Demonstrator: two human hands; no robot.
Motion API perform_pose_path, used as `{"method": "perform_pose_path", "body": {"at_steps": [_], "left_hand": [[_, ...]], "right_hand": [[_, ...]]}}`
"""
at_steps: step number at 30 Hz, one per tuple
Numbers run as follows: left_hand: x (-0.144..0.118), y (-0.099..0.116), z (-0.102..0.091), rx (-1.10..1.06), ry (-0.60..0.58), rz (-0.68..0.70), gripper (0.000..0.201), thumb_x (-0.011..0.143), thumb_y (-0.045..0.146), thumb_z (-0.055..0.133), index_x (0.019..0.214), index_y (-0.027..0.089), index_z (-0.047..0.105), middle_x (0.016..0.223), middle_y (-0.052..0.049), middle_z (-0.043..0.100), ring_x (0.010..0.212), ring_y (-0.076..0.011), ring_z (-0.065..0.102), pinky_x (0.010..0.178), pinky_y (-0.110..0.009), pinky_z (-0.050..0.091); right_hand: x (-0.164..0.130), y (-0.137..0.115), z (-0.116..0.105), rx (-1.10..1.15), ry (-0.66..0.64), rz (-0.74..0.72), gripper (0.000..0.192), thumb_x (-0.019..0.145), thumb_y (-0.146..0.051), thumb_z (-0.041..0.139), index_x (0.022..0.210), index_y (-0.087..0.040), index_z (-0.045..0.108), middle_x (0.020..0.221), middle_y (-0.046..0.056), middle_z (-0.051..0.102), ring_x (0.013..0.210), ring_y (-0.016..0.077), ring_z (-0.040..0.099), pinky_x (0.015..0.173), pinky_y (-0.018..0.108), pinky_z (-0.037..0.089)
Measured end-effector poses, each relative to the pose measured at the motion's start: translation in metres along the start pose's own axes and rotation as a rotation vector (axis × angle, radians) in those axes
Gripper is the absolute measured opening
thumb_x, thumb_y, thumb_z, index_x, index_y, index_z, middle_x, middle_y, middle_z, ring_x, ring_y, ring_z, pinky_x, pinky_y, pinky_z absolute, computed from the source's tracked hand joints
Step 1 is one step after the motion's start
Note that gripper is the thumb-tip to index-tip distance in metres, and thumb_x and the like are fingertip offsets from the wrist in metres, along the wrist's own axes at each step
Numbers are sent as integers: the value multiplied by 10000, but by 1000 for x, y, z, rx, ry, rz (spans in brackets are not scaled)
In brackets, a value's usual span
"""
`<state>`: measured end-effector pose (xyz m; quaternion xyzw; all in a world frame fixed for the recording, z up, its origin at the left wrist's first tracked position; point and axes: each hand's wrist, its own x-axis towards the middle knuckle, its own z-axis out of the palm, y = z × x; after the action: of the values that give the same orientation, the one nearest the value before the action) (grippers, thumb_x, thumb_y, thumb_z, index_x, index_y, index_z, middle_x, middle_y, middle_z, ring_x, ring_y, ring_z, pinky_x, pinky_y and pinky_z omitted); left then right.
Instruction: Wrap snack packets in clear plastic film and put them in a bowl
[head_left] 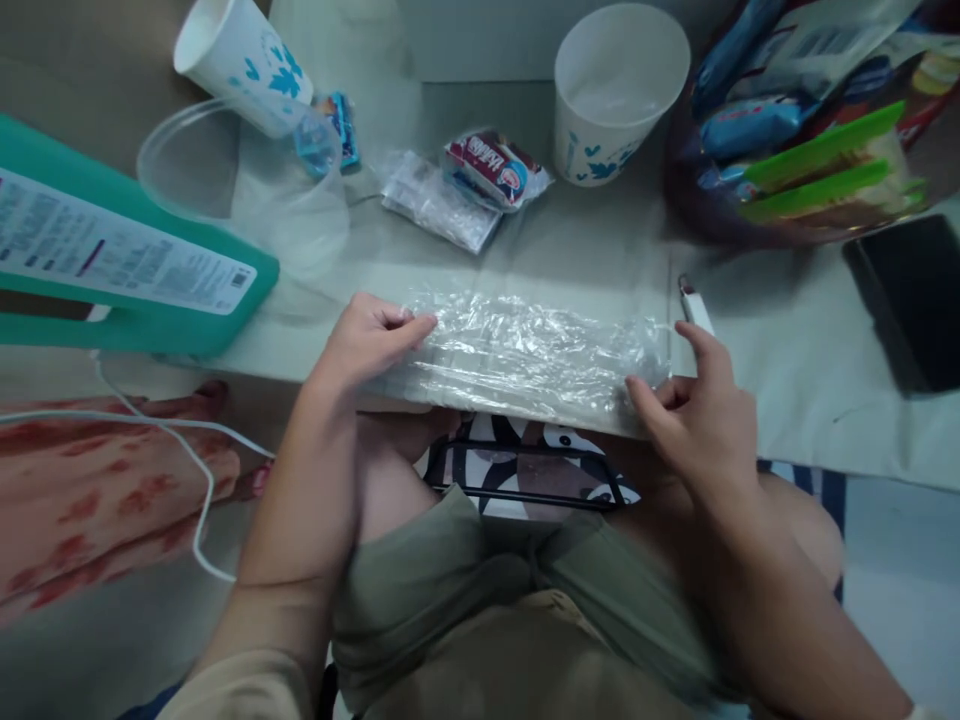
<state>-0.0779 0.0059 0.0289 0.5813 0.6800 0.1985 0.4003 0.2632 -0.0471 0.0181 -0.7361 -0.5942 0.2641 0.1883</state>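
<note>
Head view. Crinkled clear plastic sheet [525, 355] lies flat on the near edge of a low desk [787, 340], stretched betw. both hands. L hand [367, 340]: fingers closed, pinching the sheet's left end. R hand [697, 415]: fingers pinch the right end, index raised. Behind: two paper cups [240, 55] [615, 90], one tipped into a clear tub [240, 190]; snack packet [495, 165]; teal box [112, 250] at left.

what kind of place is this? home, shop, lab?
Probably a home, with the person sitting on the floor at a low surface. Signs: white paper cup with blue prints, bag of packaged snacks, and both hands on a crinkled clear plastic sheet over bare knees.
</note>
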Motion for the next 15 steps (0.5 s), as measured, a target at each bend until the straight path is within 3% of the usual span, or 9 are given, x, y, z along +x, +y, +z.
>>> {"method": "perform_pose_path", "body": {"at_steps": [4, 7, 8, 10, 12, 15], "left_hand": [[3, -6, -1, 71, -19, 16, 498, 782, 345, 709, 395, 200, 431, 396, 41, 327, 404, -73, 277, 415, -266, 154], [10, -10, 5, 122, 173, 76, 193, 677, 222, 798, 589, 215, 626, 534, 26, 494, 514, -121, 410, 479, -276, 279], [12, -11, 8, 92, 251, 128, 183, 622, 173, 834, 710, 227, 683, 634, 11, 561, 594, -149, 479, 529, -285, 349], [18, -13, 13, -37, 331, 248, 461, 538, 83, 875, 933, 259, 716, 854, -30, 628, 835, -223, 584, 709, -316, 470], [24, -14, 19, -164, 303, 314, 588, 530, 39, 869, 1044, 274, 703, 974, -55, 639, 1061, -286, 589, 895, -349, 494], [29, -9, 28, -194, 185, 308, 580, 583, 25, 806, 1092, 272, 679, 883, -21, 653, 1017, -261, 611, 914, -339, 495]], "right_hand": [[10, 13, 2, 2, 24, -59, 667, 822, -466, 700, 1426, -234, 538, 546, -45, 609, 535, 221, 563, 557, 336, 402], [14, 20, 7, -27, 103, -186, 657, 811, -414, 716, 1430, -275, 545, 679, -9, 641, 597, 217, 547, 562, 342, 405], [13, 21, 9, -47, 140, -231, 649, 808, -382, 709, 1430, -286, 548, 776, 19, 655, 654, 223, 561, 587, 354, 432], [8, 22, 13, -97, 191, -309, 653, 802, -317, 675, 1440, -286, 544, 989, 84, 640, 810, 253, 591, 685, 405, 498], [0, 22, 13, -160, 186, -356, 685, 784, -263, 642, 1460, -269, 530, 1142, 136, 588, 965, 300, 592, 814, 489, 524], [-11, 21, 6, -221, 105, -400, 746, 746, -267, 656, 1477, -244, 509, 1257, 175, 542, 1140, 384, 550, 956, 622, 476]]}}
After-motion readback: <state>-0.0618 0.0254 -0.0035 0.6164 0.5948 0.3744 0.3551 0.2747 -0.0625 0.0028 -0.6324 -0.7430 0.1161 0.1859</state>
